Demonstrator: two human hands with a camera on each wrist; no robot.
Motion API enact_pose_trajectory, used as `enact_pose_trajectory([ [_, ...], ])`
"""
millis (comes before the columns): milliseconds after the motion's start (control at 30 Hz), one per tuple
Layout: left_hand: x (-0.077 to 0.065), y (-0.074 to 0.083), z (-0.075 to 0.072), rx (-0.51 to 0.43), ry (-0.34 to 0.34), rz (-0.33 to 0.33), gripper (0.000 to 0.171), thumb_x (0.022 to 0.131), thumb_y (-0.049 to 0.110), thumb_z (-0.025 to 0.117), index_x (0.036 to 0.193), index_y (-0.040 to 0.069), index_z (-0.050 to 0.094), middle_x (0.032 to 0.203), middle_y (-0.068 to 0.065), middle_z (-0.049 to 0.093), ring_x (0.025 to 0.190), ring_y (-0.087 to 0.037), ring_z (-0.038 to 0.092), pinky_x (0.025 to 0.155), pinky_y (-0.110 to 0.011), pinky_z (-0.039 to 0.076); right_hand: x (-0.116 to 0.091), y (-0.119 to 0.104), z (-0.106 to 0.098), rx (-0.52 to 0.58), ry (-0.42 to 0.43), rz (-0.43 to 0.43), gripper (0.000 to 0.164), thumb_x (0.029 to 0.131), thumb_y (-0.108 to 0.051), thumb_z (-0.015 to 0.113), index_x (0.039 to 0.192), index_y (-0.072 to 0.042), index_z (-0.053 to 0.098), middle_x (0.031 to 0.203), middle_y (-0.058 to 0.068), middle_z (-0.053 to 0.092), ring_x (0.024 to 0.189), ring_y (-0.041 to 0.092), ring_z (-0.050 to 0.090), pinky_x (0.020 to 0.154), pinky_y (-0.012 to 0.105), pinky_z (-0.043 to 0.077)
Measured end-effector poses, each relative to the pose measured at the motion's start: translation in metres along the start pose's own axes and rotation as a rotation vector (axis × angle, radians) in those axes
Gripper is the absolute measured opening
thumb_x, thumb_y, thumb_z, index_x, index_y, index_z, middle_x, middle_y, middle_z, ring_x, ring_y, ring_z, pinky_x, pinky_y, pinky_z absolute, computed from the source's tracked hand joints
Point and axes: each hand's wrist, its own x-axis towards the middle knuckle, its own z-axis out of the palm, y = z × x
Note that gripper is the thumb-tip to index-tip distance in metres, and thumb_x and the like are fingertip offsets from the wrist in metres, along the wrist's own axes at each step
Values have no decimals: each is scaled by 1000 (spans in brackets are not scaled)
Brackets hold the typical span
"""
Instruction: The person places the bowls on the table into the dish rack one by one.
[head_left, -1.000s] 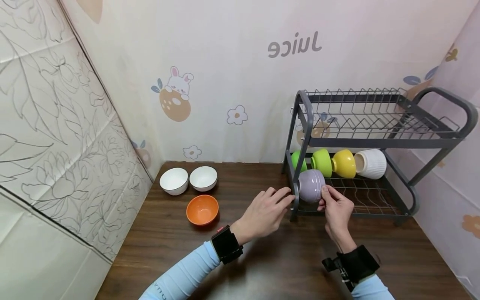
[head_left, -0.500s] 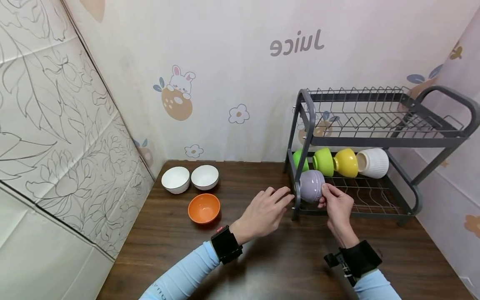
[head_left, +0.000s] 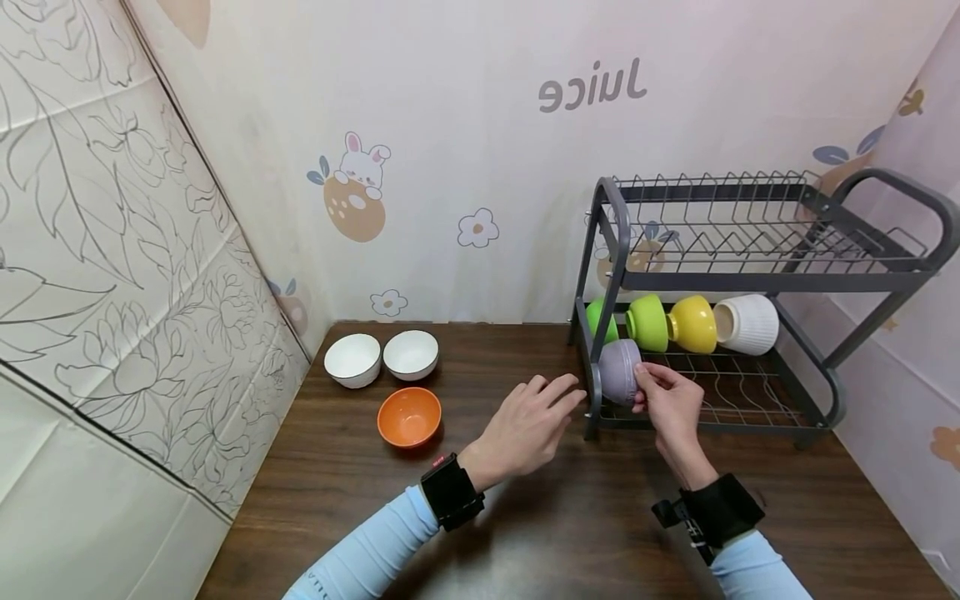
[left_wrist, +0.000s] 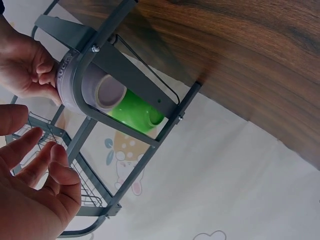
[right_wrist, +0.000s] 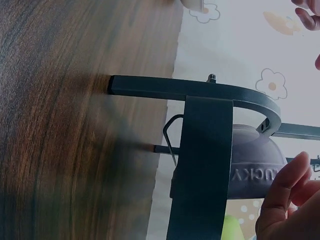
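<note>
Right of centre, my right hand (head_left: pixel 672 407) pinches the purple bowl (head_left: pixel 618 372) by its rim — likely steadying it sideways in the rack (head_left: pixel 765 283) — my left hand (head_left: pixel 521 429) relaxed, empty.

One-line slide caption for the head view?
Right hand holds a purple bowl at the lower rack tier; an orange bowl sits on the table.

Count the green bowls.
2, both behind the purple bowl on the lower level of the rack: the left green bowl, partly hidden; the right green bowl, beside the yellow bowl.

Bowls (head_left: pixel 619 372) on lower rack tier (head_left: pixel 720 428)
</note>
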Motion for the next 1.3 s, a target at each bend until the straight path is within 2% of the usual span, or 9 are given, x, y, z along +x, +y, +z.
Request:
enact_pose_trajectory([
  [267,-1,1,1,-4,-13,-2,39,105,24,60,144,18,63,149,-2,51,100,-18,51,74,-26,47,-3,5,-1,-131,13,-121,35,101,-22,74,118,8,73,80,5,68,55,9,60,47,25,53],
  [567,-1,5,-3,1,-41,-6,42,105,26,61,146,17,62,150,-4,50,99,-18,50,74,-27,47,-4,11,-2,-246,35,-310,28,100,-18,74,113,7,76,82,22,71,51,10,61,45,23,52],
  [833,-1,4,-4,59,-32,-46,45,101,28,65,145,18,61,146,-5,49,96,-20,49,72,-27,47,-4,12,-2,-302,48,-379,28,100,-21,75,109,5,77,76,19,69,49,12,62,45,23,51],
  [933,-2,4,-7,66,-21,-57,45,101,29,66,144,19,61,142,-5,52,95,-21,50,73,-29,49,-4,13,-4,-329,55,-420,27,99,-21,77,110,3,77,80,18,71,50,13,63,45,22,51],
  [1033,-5,4,-11,48,-9,-76,42,100,29,67,141,19,63,136,-4,56,95,-21,51,74,-30,49,-7,13,-6,-400,88,-507,23,97,-18,79,111,-1,79,88,14,74,56,11,61,51,16,47],
  [1167,-12,4,-23,-8,9,-123,30,100,29,68,129,17,68,116,0,63,92,-19,52,74,-28,47,-18,11,-10,-451,114,-686,17,92,-6,82,108,-1,80,95,11,73,67,6,56,62,13,41],
  [1300,-18,5,-34,-96,19,-173,12,102,27,67,108,16,67,94,4,59,86,-15,51,72,-25,44,-36,9,-9,-419,52,-856,15,88,5,81,101,-1,80,92,8,72,74,4,57,67,11,43],
])
